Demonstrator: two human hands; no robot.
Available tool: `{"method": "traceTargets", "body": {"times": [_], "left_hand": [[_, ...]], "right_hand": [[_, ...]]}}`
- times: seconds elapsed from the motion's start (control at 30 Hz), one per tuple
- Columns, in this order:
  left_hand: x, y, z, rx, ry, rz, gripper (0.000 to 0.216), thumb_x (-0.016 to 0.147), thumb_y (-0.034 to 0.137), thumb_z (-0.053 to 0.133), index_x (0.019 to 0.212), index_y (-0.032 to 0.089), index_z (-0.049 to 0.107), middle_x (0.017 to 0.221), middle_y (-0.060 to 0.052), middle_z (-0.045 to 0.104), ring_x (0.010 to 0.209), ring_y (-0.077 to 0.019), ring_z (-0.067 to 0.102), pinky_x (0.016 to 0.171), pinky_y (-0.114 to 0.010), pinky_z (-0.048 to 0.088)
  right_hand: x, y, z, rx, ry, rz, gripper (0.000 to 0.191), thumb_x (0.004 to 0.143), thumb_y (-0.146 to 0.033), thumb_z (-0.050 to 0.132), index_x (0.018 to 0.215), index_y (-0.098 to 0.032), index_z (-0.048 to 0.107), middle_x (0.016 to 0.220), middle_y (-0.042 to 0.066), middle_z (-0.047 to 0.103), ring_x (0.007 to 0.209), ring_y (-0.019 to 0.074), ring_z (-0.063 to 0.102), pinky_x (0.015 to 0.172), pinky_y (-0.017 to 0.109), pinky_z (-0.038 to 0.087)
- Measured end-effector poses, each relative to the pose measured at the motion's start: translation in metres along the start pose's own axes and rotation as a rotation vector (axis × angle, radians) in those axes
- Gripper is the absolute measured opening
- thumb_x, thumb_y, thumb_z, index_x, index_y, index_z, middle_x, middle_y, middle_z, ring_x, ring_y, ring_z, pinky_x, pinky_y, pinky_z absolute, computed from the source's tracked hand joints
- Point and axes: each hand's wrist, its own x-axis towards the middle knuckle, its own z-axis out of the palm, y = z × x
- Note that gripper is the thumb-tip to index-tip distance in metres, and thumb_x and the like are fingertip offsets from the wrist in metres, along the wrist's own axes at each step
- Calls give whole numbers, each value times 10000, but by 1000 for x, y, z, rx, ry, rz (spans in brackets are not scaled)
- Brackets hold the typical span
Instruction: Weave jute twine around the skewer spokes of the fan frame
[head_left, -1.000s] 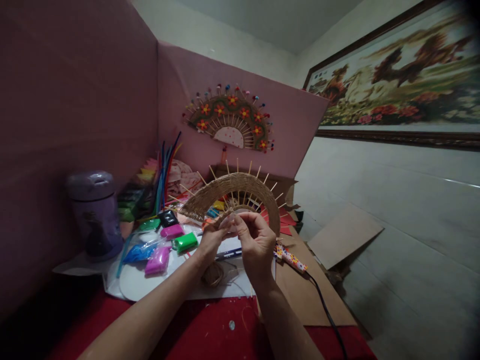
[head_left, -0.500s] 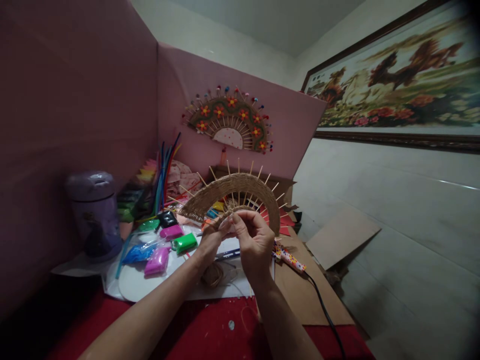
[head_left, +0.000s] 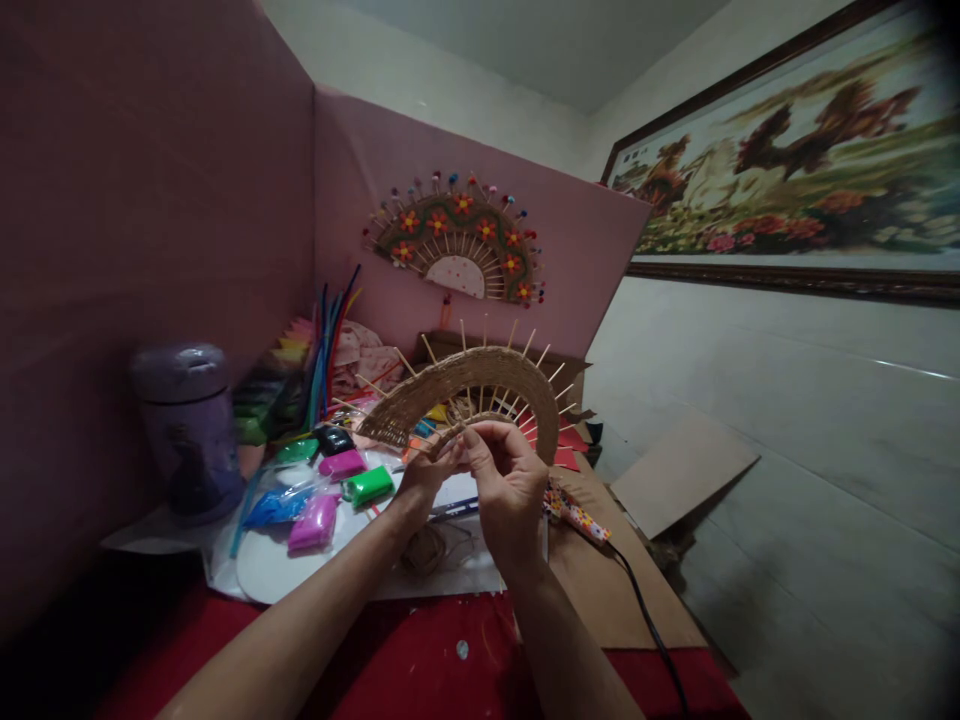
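Observation:
A half-round woven twine fan [head_left: 457, 374] with thin wooden sticks fanning out past its rim is held up over the table. My left hand [head_left: 431, 477] pinches its inner base from the left. My right hand [head_left: 511, 475] is closed on the same base from the right, thumb and forefinger pressed together. Both hands' fingertips nearly meet, and whatever small part lies between them is hidden. Below the hands a small bundle of brown twine [head_left: 424, 548] lies on white paper.
Packets of coloured clay [head_left: 367, 486] lie left, beside a purple lidded cup [head_left: 187, 430]. At right a patterned glue gun [head_left: 577, 515] with a black cord rests on cardboard [head_left: 622, 590]. A finished flowered fan [head_left: 461, 240] hangs on the pink panel [head_left: 577, 260] behind.
The fan has tilted slightly, its sticks shifting a little to the right at the top. Both hands stay almost in place at its base.

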Motion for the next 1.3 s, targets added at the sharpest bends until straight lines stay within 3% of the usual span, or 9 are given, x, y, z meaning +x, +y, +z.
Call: {"method": "traceTargets", "body": {"times": [0.13, 0.53, 0.87, 1.17, 1.3], "left_hand": [[-1, 2, 1, 31, -23, 19, 368, 573, 259, 791, 912, 161, 686, 942, -56, 721, 807, -215, 660, 659, -296, 544], [-7, 11, 2, 134, -226, 193, 245, 713, 218, 682, 955, 192, 704, 997, -55, 714, 950, -226, 636, 850, -328, 486], [-6, 11, 1, 209, -220, 253, 268, 695, 239, 701, 961, 212, 726, 1043, -54, 710, 1003, -246, 622, 912, -343, 455], [1, 5, -5, 214, -223, 197, 335, 628, 275, 752, 944, 169, 721, 1062, -98, 698, 1046, -277, 602, 957, -383, 429], [3, 1, -7, 228, -215, 186, 343, 628, 303, 759, 941, 170, 717, 1105, -107, 679, 1061, -276, 594, 974, -388, 418]], "right_hand": [[0, -1, 0, -5, 3, -8, 151, 826, -334, 614, 838, -184, 622, 765, 10, 621, 688, 131, 584, 637, 267, 489], [-7, -11, -7, 5, 90, -56, 116, 812, -303, 632, 812, -187, 626, 738, 6, 628, 652, 118, 566, 587, 240, 456], [-13, -30, -13, 111, 175, -84, 74, 813, -271, 623, 821, -197, 622, 739, -5, 623, 666, 101, 583, 627, 231, 482], [7, -35, -15, 249, 105, 108, 164, 727, -299, 648, 788, -181, 553, 649, -27, 573, 453, 44, 427, 401, 169, 351], [12, -36, -17, 295, 75, 135, 174, 711, -295, 644, 786, -185, 532, 635, -36, 564, 433, 38, 407, 375, 161, 315]]}}
